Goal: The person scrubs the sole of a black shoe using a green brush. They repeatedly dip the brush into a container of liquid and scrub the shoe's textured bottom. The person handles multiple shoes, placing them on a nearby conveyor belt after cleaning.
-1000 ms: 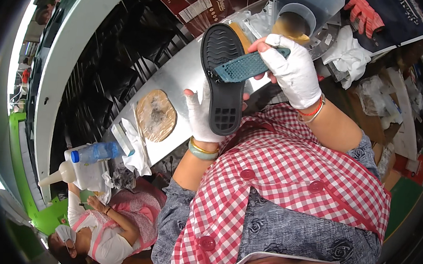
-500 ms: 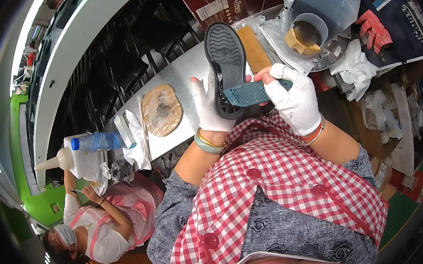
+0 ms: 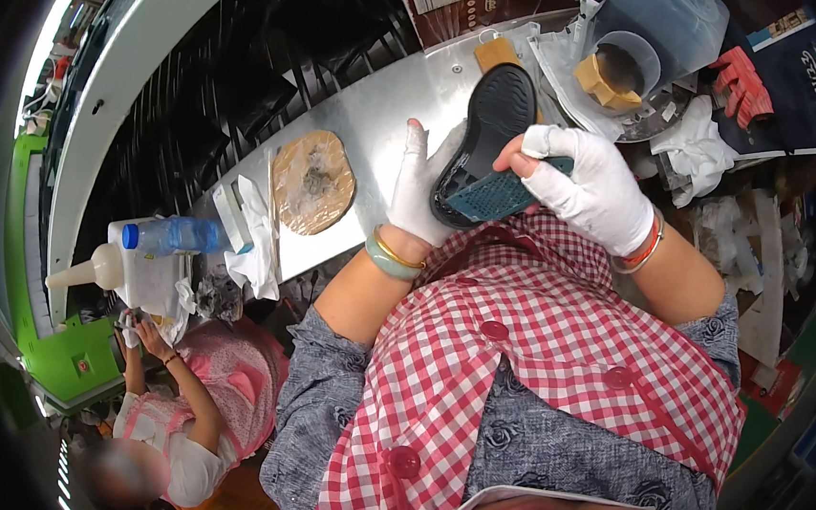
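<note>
Beside the counter (image 3: 375,123), the black shoe sole (image 3: 501,109) is held from behind by the left hand (image 3: 420,198), thumb spread, while a teal textured tool (image 3: 499,197) is pinched at its lower end by the right hand (image 3: 584,187).

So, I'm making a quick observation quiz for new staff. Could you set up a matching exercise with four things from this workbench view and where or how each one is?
Things
1. black shoe sole
2. teal perforated tool
3. blue bottle
4. round brown pad

Places and states
A. held in the right hand
B. lying flat on the metal table
C. held in the left hand
D. on its side, cap toward the picture's left

Right pairs: 1-C, 2-A, 3-D, 4-B
</note>
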A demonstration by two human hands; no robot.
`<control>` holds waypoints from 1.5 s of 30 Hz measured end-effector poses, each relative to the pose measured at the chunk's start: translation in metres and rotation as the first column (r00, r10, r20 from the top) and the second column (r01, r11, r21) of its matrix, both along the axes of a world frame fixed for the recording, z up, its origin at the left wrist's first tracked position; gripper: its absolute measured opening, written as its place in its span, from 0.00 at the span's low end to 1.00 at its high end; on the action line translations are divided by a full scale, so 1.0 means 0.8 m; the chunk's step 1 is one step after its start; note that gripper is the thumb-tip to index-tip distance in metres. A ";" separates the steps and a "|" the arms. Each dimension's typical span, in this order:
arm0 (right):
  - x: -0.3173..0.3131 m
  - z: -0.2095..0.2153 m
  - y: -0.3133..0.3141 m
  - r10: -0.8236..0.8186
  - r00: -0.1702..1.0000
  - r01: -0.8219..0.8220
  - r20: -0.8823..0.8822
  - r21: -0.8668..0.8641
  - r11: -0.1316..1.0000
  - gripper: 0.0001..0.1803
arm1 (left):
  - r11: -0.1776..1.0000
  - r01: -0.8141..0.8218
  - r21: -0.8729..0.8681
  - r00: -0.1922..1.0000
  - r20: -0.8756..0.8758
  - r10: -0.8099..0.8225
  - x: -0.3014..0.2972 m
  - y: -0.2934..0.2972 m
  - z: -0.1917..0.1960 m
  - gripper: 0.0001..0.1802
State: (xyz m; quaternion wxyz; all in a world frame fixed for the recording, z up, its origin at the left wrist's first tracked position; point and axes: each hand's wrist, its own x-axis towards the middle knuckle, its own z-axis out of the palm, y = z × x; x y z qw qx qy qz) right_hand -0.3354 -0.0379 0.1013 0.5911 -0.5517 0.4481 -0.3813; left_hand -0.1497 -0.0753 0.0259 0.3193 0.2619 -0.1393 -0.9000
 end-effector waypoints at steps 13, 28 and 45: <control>0.020 0.029 -0.039 0.367 0.903 -0.360 -0.222 0.072 0.930 0.14 | 0.839 0.449 -0.307 0.893 0.123 -0.433 0.017 -0.022 -0.010 0.42; -0.007 0.014 -0.034 0.385 0.906 -0.373 -0.174 0.100 0.922 0.12 | 0.825 0.565 -0.031 0.816 0.168 -0.553 0.038 -0.028 -0.011 0.51; -0.166 -0.018 -0.034 -0.617 0.770 0.532 -0.163 -0.370 0.762 0.13 | 0.975 -0.208 -0.076 0.964 -0.187 0.191 0.084 -0.033 -0.020 0.34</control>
